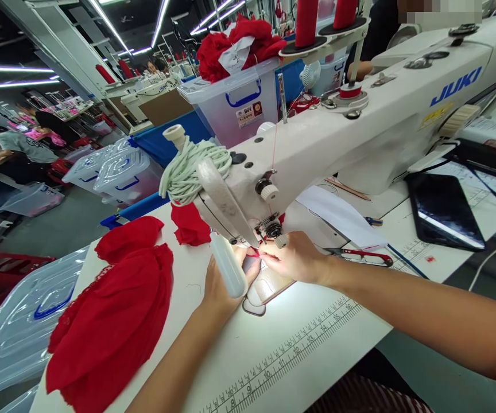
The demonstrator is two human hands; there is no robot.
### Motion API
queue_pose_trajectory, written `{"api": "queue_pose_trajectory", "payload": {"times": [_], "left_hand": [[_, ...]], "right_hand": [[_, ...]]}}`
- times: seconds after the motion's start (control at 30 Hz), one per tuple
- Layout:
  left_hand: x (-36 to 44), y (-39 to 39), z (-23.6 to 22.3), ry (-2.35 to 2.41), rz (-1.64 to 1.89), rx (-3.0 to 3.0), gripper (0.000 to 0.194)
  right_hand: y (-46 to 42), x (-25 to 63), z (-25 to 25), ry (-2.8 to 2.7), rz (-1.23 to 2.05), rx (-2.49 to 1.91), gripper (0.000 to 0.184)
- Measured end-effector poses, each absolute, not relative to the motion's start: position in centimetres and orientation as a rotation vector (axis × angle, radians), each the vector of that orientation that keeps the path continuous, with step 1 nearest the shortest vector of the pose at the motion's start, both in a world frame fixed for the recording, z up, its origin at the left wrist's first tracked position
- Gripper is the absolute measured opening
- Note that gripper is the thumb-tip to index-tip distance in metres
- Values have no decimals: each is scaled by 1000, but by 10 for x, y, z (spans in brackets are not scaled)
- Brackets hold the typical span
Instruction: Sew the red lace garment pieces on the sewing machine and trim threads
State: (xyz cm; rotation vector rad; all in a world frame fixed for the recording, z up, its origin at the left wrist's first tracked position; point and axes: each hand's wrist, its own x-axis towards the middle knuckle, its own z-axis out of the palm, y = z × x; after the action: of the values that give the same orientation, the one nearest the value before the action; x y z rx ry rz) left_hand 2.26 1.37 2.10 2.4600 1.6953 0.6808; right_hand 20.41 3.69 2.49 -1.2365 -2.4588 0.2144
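A white JUKI sewing machine [360, 120] stands across the table. Under its needle lies a small red fabric piece [254, 252]. My left hand [222, 284] presses beside the needle plate, partly hidden behind a white lamp tube [228, 265]; its fingertips pinch the red piece. My right hand [295, 258] comes in from the right, fingers closed on the same red piece just below the presser foot [271, 229]. A pile of red fabric [110, 321] lies on the table at the left.
Red-handled scissors [362, 256] and a black tablet [444, 209] lie to the right. A white cord coil [190, 166] hangs on the machine head. Clear plastic bins [15, 327] stand left; one behind [235, 103] holds red fabric. Other workers sit far left.
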Motion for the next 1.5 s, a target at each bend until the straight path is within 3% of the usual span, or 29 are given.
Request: {"api": "queue_pose_trajectory", "payload": {"times": [0.5,0.77,0.93,1.23,1.5], "left_hand": [[35,17,1,1917,893,2430,10],[30,12,22,1663,781,2479,21],[24,9,27,1616,670,2395,16],[37,12,16,1756,769,2432,16],[28,11,22,1546,725,2509,24]], "right_hand": [[37,205,23,-2462,176,-1144,26],[37,205,22,-2450,185,-1133,21],[37,204,21,-2436,201,-1138,22],[35,204,27,-2427,224,-1148,21],[36,205,24,-2429,209,-1138,20]]}}
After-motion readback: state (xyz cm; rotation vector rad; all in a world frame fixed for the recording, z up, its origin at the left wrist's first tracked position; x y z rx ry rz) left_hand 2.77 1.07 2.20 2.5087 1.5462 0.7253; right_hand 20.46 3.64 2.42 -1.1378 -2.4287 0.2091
